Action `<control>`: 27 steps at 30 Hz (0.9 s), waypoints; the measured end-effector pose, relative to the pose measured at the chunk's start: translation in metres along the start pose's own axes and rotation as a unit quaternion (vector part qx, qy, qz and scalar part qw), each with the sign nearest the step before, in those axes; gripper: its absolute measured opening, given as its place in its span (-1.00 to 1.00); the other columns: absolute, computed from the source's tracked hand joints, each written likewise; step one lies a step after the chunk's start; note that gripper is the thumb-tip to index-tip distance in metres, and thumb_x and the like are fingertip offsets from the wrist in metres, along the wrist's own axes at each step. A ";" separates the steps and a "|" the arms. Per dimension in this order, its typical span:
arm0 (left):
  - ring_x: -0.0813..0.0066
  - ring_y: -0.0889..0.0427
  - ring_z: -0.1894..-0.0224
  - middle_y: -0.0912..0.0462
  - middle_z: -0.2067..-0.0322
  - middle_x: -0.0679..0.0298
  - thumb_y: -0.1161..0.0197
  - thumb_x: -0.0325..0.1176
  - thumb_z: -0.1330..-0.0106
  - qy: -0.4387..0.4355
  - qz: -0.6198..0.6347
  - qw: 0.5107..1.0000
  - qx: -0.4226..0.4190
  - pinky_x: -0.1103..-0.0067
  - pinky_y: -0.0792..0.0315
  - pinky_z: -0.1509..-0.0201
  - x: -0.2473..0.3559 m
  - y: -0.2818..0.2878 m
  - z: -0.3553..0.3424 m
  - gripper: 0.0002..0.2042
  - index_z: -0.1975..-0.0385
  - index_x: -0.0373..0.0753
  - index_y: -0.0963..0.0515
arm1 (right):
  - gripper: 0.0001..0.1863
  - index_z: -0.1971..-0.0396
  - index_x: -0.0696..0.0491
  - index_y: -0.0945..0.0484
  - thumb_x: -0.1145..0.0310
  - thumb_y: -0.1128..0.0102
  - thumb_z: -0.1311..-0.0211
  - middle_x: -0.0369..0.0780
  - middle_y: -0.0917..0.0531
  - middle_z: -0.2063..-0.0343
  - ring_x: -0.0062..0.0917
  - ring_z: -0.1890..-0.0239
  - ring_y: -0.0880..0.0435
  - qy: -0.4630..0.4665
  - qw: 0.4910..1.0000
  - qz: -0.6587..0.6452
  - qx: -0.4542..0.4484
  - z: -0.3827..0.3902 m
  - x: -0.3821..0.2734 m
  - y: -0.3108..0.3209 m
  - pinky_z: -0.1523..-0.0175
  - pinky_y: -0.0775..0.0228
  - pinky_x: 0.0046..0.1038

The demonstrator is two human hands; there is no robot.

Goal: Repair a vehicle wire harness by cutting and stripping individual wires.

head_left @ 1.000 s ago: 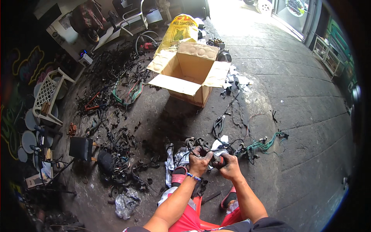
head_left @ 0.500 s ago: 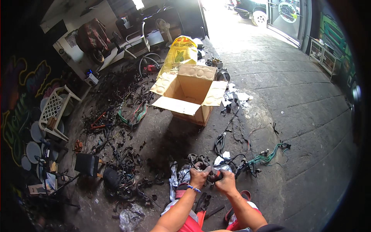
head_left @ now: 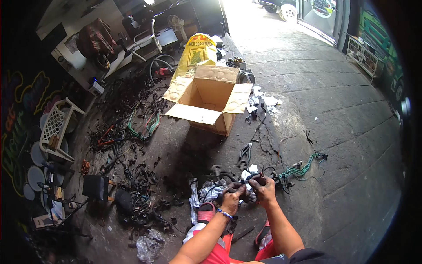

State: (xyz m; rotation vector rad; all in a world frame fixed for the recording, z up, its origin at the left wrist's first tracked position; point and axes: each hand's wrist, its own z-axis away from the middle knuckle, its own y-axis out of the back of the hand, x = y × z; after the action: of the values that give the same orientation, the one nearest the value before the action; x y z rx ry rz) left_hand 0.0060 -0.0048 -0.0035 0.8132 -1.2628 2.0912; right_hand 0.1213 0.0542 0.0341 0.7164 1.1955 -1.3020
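Observation:
My left hand (head_left: 233,199), with a beaded bracelet at the wrist, is closed on a dark wiring harness (head_left: 226,176) in front of my knees. Close beside it on the right, my right hand (head_left: 263,190) is also closed. A thin dark tool with a bit of red (head_left: 262,174) sticks up from its fingers; its kind is too small to tell. Between the hands and just beyond them lie crumpled white-and-grey wrappings (head_left: 211,192). Green wires (head_left: 299,170) spread over the floor to the right of my right hand.
An open cardboard box (head_left: 206,115) stands ahead, with a yellow sack (head_left: 193,55) behind it. Tangled black cable scraps (head_left: 140,176) cover the floor at left. A white plastic chair (head_left: 59,127) and a black stool-like block (head_left: 96,187) stand farther left. Clear plastic (head_left: 149,245) lies near my left leg.
My right hand has lifted away to the right from my left hand and turned upward. The left hand has shifted slightly right. The whole view has swung a little.

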 end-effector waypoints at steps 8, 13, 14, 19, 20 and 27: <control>0.66 -0.48 0.48 -0.54 0.55 0.38 -0.22 -0.39 -0.14 0.053 -0.128 0.990 -0.024 0.70 -0.32 0.37 0.009 -0.012 0.005 -0.92 0.46 -0.24 -0.52 | -0.90 0.61 0.17 -0.52 0.48 -0.22 0.03 -0.36 -0.52 0.72 -0.76 0.71 -0.41 0.041 0.996 0.070 -0.048 -0.002 0.007 0.012 0.62 -0.21 -0.66; 0.67 -0.49 0.47 -0.55 0.53 0.36 -0.20 -0.37 -0.17 0.017 -0.129 0.989 -0.068 0.70 -0.33 0.35 -0.009 -0.001 0.000 -0.90 0.45 -0.26 -0.51 | -0.92 0.61 0.18 -0.53 0.50 -0.21 0.04 -0.35 -0.52 0.73 -0.75 0.73 -0.40 0.061 0.996 0.071 -0.005 0.001 -0.004 0.009 0.62 -0.23 -0.66; 0.66 -0.49 0.47 -0.55 0.52 0.36 -0.19 -0.37 -0.17 0.012 -0.123 0.990 -0.063 0.70 -0.34 0.35 -0.009 -0.003 0.000 -0.89 0.45 -0.27 -0.51 | -0.92 0.61 0.18 -0.53 0.50 -0.21 0.04 -0.35 -0.52 0.73 -0.75 0.73 -0.40 0.061 0.996 0.072 -0.004 0.000 -0.003 0.009 0.62 -0.23 -0.66; 0.65 -0.49 0.51 -0.55 0.56 0.34 -0.17 -0.44 -0.16 -0.045 -0.229 0.972 -0.021 0.68 -0.35 0.40 -0.013 0.000 -0.003 -0.92 0.51 -0.30 -0.51 | -0.87 0.68 0.17 -0.46 0.48 -0.23 0.18 -0.28 -0.45 0.80 -0.68 0.72 -0.33 0.171 0.956 0.237 0.002 -0.010 0.015 0.019 0.56 -0.22 -0.56; 0.64 -0.49 0.52 -0.56 0.58 0.33 -0.16 -0.46 -0.15 -0.070 -0.269 0.960 -0.023 0.67 -0.35 0.41 -0.010 -0.001 -0.004 -0.92 0.53 -0.31 -0.51 | -0.87 0.68 0.17 -0.46 0.48 -0.23 0.18 -0.28 -0.45 0.80 -0.68 0.72 -0.33 0.170 0.956 0.238 0.001 -0.009 0.014 0.019 0.56 -0.22 -0.56; 0.63 -0.48 0.58 -0.56 0.64 0.29 -0.20 -0.50 -0.08 -0.149 -0.362 0.920 0.001 0.66 -0.34 0.48 0.001 -0.019 0.007 -0.93 0.59 -0.34 -0.52 | -0.91 0.71 0.17 -0.43 0.50 -0.14 0.19 -0.28 -0.41 0.81 -0.67 0.73 -0.32 0.164 0.958 0.234 0.016 -0.004 0.006 0.018 0.56 -0.21 -0.55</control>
State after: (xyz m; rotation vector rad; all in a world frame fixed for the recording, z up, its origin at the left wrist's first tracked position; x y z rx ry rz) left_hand 0.0205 -0.0038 0.0104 1.3865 -0.8942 1.4013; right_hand 0.1370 0.0592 0.0235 1.1934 1.1713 -0.8270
